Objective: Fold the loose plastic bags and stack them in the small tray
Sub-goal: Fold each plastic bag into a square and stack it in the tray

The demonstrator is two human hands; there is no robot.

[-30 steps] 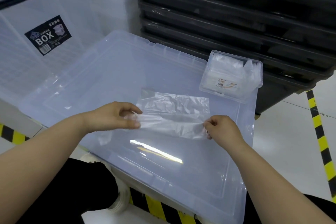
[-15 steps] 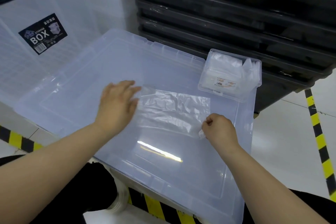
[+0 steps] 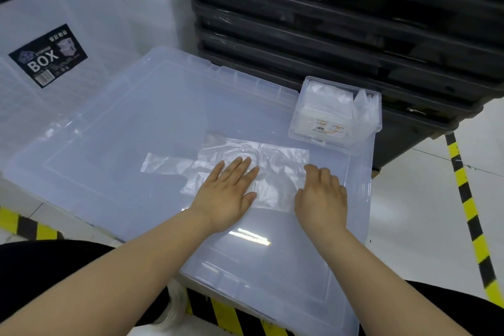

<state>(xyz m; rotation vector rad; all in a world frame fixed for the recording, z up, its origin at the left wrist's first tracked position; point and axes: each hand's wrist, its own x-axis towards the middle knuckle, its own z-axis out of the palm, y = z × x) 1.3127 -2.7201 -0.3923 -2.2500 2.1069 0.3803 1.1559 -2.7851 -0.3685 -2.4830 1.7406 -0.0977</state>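
Thin clear plastic bag [image 3: 275,165] lies flat on the pale translucent storage-box lid [image 3: 131,117], toward its right side, its edges hard to trace against the lid. The left hand [image 3: 227,194] presses on the bag's middle with straight fingers, covering part of it. The right hand [image 3: 321,194] sits at the bag's near right corner with its fingers curled under and the tips hidden; whether they pinch the film or only rest on it, I cannot tell. At the lid's far right, the small clear plastic tray [image 3: 301,117] holds folded bags [image 3: 327,102], too blurred through its walls to count.
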